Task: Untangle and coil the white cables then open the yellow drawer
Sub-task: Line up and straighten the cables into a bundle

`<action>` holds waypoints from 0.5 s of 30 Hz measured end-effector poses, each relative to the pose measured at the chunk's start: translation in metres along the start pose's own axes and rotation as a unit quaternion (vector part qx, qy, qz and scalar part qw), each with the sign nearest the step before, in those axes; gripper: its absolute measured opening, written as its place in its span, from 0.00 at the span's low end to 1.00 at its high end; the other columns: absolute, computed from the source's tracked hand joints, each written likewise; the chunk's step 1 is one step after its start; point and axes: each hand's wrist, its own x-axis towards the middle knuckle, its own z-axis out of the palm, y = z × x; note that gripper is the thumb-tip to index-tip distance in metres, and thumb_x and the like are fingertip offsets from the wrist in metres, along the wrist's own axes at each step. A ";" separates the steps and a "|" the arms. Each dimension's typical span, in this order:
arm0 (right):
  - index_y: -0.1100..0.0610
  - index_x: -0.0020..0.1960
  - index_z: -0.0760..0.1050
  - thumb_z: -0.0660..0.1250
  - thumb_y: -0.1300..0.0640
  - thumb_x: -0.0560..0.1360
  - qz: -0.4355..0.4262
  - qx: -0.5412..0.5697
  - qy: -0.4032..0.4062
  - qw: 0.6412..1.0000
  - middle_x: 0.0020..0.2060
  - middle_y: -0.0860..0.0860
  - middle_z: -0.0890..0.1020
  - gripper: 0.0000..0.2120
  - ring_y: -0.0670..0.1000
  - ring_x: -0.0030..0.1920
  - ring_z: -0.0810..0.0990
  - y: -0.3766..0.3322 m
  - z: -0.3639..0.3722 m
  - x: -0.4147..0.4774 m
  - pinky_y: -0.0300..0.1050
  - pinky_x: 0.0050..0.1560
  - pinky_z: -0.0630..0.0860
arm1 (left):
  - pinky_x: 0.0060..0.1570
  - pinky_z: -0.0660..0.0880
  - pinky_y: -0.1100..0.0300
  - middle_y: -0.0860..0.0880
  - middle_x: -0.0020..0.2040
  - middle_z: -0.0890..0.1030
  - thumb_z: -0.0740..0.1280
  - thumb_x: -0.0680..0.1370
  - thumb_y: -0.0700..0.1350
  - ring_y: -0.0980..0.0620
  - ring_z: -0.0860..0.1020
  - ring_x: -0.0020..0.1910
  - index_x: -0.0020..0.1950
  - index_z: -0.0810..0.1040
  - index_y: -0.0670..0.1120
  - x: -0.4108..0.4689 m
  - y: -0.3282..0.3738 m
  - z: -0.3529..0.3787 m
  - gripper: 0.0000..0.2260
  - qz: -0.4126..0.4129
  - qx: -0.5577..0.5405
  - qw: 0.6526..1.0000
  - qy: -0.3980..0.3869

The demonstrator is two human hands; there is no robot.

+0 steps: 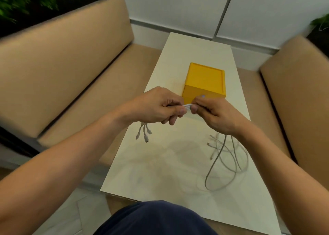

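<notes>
Dark blue cloth over the person's lap [156,218] fills the bottom edge, closest to me, and the pale table [160,172] runs away from it. At the left, the left hand [156,108] hovers above the table. Its grip is closed on a flat bunch of white cables [187,107], thumb on top and fingers curled beneath. What look like 4 short plug ends [144,133] dangle below its heel. The bunch spans the small gap to the other hand, several strands side by side. I judge these leads light, limp and a little springy, so they will slip or fan out unless pinched across all strands at once. I would hold them close to where the strands lie parallel, not by the plugs. Just behind the bunch sits the yellow drawer [204,81], a boxy unit on the table that looks shut. It seems rigid and light enough to slide when pulled, so 1 hand should brace it. A pale spot on its front may be the pull, but I cannot tell. The right hand [219,115] has a narrow grip, fingertips pinching the bunch's other end. Below its wrist, loose cables [229,156] sprawl in overlapping loops on the table, and they are not yet coiled.
</notes>
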 end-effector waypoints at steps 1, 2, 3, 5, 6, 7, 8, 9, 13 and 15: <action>0.50 0.45 0.74 0.60 0.51 0.85 0.002 -0.006 -0.007 1.000 0.33 0.45 0.74 0.11 0.49 0.36 0.72 -0.002 0.001 0.002 0.52 0.37 0.70 | 0.31 0.73 0.61 0.50 0.31 0.82 0.66 0.84 0.45 0.55 0.75 0.27 0.43 0.81 0.44 -0.001 -0.001 -0.004 0.11 -0.010 -0.001 1.000 -0.002; 0.50 0.44 0.74 0.60 0.51 0.85 0.002 -0.010 -0.011 1.000 0.32 0.46 0.75 0.12 0.49 0.35 0.73 -0.005 0.000 0.004 0.51 0.36 0.70 | 0.31 0.72 0.62 0.50 0.32 0.82 0.66 0.84 0.45 0.55 0.75 0.27 0.43 0.81 0.44 -0.001 -0.004 -0.009 0.11 -0.023 0.002 1.000 -0.006; 0.50 0.43 0.75 0.61 0.50 0.85 -0.002 -0.011 -0.018 1.000 0.31 0.46 0.75 0.12 0.49 0.34 0.73 -0.009 -0.001 0.003 0.49 0.35 0.69 | 0.31 0.72 0.64 0.49 0.32 0.82 0.66 0.84 0.45 0.55 0.75 0.27 0.44 0.81 0.44 -0.002 -0.007 -0.012 0.11 -0.037 0.008 0.999 -0.014; 0.51 0.42 0.76 0.61 0.49 0.84 -0.018 -0.006 -0.032 0.999 0.30 0.46 0.74 0.13 0.49 0.33 0.72 -0.013 -0.003 0.004 0.45 0.33 0.66 | 0.31 0.71 0.64 0.49 0.32 0.82 0.65 0.84 0.45 0.55 0.75 0.27 0.45 0.81 0.44 -0.002 -0.011 -0.014 0.11 -0.055 0.015 0.998 -0.029; 0.50 0.42 0.76 0.62 0.50 0.84 -0.009 0.015 -0.029 0.999 0.30 0.46 0.74 0.13 0.48 0.33 0.72 -0.010 -0.003 0.004 0.44 0.34 0.65 | 0.31 0.70 0.64 0.50 0.32 0.82 0.65 0.84 0.45 0.56 0.74 0.27 0.45 0.81 0.44 0.000 -0.011 -0.014 0.10 -0.054 0.013 0.998 -0.034; 0.48 0.42 0.76 0.62 0.50 0.84 0.006 0.039 -0.022 0.999 0.30 0.45 0.74 0.13 0.47 0.33 0.72 -0.006 -0.002 0.005 0.44 0.34 0.65 | 0.32 0.70 0.64 0.51 0.31 0.81 0.66 0.84 0.45 0.56 0.74 0.27 0.44 0.81 0.44 0.003 -0.009 -0.013 0.11 -0.046 0.016 0.998 -0.037; 0.46 0.41 0.75 0.62 0.50 0.84 0.021 0.050 -0.017 0.998 0.30 0.44 0.74 0.13 0.46 0.34 0.72 -0.001 0.001 0.008 0.43 0.35 0.65 | 0.31 0.69 0.65 0.52 0.31 0.82 0.66 0.84 0.45 0.56 0.73 0.27 0.44 0.81 0.43 0.007 -0.006 -0.012 0.11 -0.037 0.027 0.998 -0.041; 0.45 0.41 0.74 0.62 0.50 0.84 0.035 0.049 -0.016 0.998 0.30 0.43 0.75 0.13 0.46 0.34 0.72 0.003 0.005 0.009 0.44 0.35 0.66 | 0.31 0.69 0.66 0.53 0.31 0.82 0.66 0.84 0.46 0.57 0.73 0.27 0.44 0.81 0.43 0.010 -0.004 -0.011 0.12 -0.032 0.036 0.998 -0.047; 0.44 0.43 0.72 0.60 0.49 0.85 0.046 0.014 -0.023 0.999 0.31 0.43 0.74 0.12 0.46 0.34 0.72 0.010 0.014 0.010 0.50 0.36 0.69 | 0.31 0.70 0.65 0.51 0.32 0.82 0.66 0.84 0.45 0.55 0.73 0.27 0.43 0.81 0.44 0.015 -0.009 -0.011 0.11 -0.052 0.007 0.997 -0.057; 0.45 0.44 0.73 0.59 0.48 0.85 0.061 0.022 -0.041 0.997 0.32 0.44 0.74 0.12 0.46 0.34 0.71 0.011 0.011 0.012 0.48 0.36 0.68 | 0.30 0.70 0.64 0.50 0.31 0.81 0.65 0.84 0.45 0.55 0.72 0.27 0.43 0.81 0.45 0.018 -0.014 -0.012 0.11 -0.066 0.004 0.997 -0.049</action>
